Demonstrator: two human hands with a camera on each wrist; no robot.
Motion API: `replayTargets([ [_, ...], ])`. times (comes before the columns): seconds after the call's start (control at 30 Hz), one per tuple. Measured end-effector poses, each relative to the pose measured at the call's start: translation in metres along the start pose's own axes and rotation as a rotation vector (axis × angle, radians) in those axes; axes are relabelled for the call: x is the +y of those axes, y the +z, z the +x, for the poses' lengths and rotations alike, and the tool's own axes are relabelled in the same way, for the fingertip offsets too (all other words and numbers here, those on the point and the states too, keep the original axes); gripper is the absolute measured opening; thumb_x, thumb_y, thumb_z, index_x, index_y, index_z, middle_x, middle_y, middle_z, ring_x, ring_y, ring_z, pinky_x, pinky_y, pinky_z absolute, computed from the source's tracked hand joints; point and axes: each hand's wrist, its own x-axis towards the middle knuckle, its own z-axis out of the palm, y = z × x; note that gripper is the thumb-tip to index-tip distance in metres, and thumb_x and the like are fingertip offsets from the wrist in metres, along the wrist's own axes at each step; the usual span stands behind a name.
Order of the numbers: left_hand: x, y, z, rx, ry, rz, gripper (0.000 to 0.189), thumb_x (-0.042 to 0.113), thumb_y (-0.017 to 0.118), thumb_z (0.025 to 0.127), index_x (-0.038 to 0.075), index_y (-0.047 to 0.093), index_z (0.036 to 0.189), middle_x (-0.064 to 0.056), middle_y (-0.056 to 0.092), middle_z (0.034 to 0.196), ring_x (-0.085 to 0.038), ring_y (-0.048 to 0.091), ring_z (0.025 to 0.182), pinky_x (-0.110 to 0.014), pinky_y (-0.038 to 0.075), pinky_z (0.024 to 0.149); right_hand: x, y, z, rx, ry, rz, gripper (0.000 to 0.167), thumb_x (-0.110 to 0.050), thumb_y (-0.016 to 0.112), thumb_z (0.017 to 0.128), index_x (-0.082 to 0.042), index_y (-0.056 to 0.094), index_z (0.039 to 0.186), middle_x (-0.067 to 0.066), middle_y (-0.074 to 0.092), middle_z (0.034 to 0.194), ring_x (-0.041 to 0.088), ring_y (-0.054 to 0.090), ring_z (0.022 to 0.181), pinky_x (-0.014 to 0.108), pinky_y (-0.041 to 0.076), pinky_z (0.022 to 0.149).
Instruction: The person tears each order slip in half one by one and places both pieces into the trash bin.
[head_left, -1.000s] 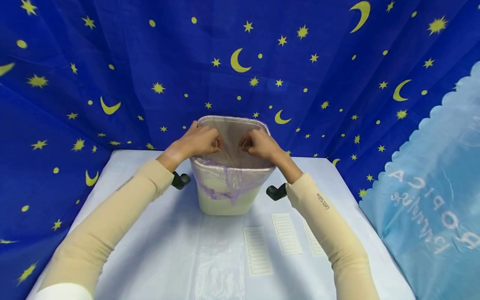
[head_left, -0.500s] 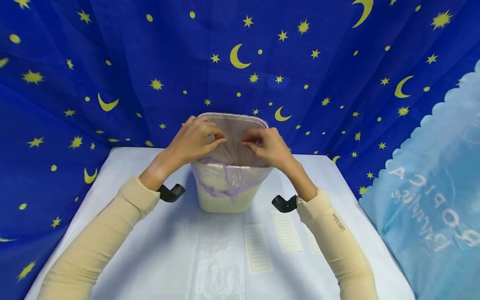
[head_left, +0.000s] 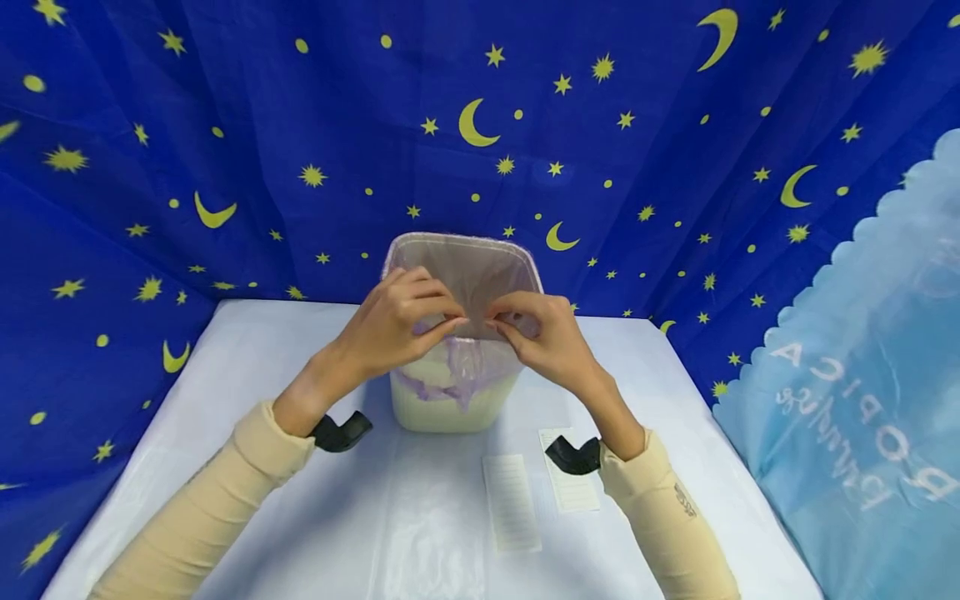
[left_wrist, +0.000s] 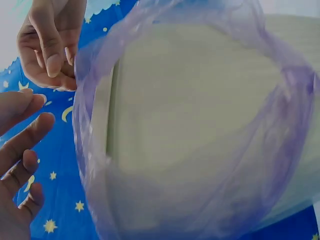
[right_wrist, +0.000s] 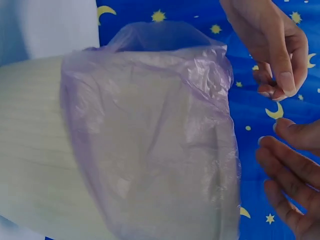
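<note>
Hovering above the mouth of a tapered, cream-coloured plastic bin [head_left: 431,413], our 2 hands face each other, fingertips near but apart. On our left hand [head_left: 401,321] the thumb and index finger bend toward each other with a narrow space between them; our right hand [head_left: 551,333] mirrors that. Neither seems to hold anything: the wrist views show no film between the fingertips.

The thin, translucent pale-purple plastic bag [head_left: 456,390] lines the bin, its edge folded outward over the rim and hanging loose and uneven down the outside. The bin stands upright on the white-covered table [head_left: 337,533], behind 2 white, ruled paper slips [head_left: 512,504].

As we judge it, the likeliest trouble is the fold slipping off the rim and dropping inside, since the cuff hangs slack; a drag from a finger or a weight dropped in could cause it. Pinching too hard could tear such thin film. Tugging from 1 side only could skew the bag or tip the bin, which looks light.
</note>
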Motion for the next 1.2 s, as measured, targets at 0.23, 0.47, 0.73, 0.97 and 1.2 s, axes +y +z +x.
replayTargets([
  [0.23, 0.017, 0.014, -0.014, 0.08, 0.116, -0.002, 0.006, 0.014, 0.079, 0.079, 0.012, 0.076, 0.085, 0.001, 0.069, 0.08, -0.017, 0.055, 0.077, -0.034, 0.037, 0.071, 0.001, 0.004, -0.023, 0.155, -0.14, 0.034, 0.017, 0.01, 0.074, 0.077, -0.001, 0.074, 0.09, 0.011, 0.073, 0.092, 0.023, 0.069, 0.087, 0.026, 0.053, 0.078],
  [0.47, 0.033, 0.038, -0.028, 0.127, 0.272, -0.003, 0.018, 0.022, 0.064, 0.095, 0.011, 0.075, 0.085, 0.002, 0.07, 0.08, -0.015, 0.061, 0.077, -0.033, 0.044, 0.073, 0.003, 0.011, -0.054, 0.318, -0.182, 0.057, 0.019, 0.013, 0.072, 0.074, 0.0, 0.074, 0.088, 0.014, 0.072, 0.091, 0.024, 0.067, 0.086, 0.023, 0.05, 0.084],
  [0.73, 0.045, 0.068, -0.041, 0.019, 0.265, -0.061, 0.003, 0.02, 0.074, 0.084, 0.017, 0.074, 0.086, 0.008, 0.069, 0.083, -0.01, 0.06, 0.081, -0.028, 0.044, 0.075, 0.009, 0.027, -0.09, 0.445, -0.063, 0.079, 0.024, 0.017, 0.072, 0.072, 0.001, 0.073, 0.089, 0.017, 0.071, 0.093, 0.024, 0.067, 0.087, 0.021, 0.05, 0.08],
  [0.97, 0.056, 0.092, -0.053, -0.093, 0.254, -0.088, 0.008, 0.017, 0.078, 0.082, 0.017, 0.075, 0.089, 0.007, 0.068, 0.087, -0.007, 0.062, 0.083, -0.022, 0.049, 0.079, -0.011, 0.035, -0.105, 0.463, 0.082, 0.046, 0.024, 0.026, 0.069, 0.066, 0.009, 0.069, 0.083, 0.024, 0.068, 0.086, 0.025, 0.063, 0.079, 0.026, 0.048, 0.067],
  [1.2, 0.06, 0.116, -0.065, -0.215, 0.171, -0.14, 0.009, 0.02, 0.076, 0.085, 0.019, 0.075, 0.094, 0.007, 0.07, 0.093, -0.007, 0.064, 0.09, -0.021, 0.05, 0.084, -0.003, 0.037, -0.131, 0.427, 0.193, 0.016, 0.023, 0.023, 0.072, 0.068, 0.007, 0.07, 0.085, 0.024, 0.069, 0.089, 0.03, 0.063, 0.079, 0.029, 0.048, 0.066],
])
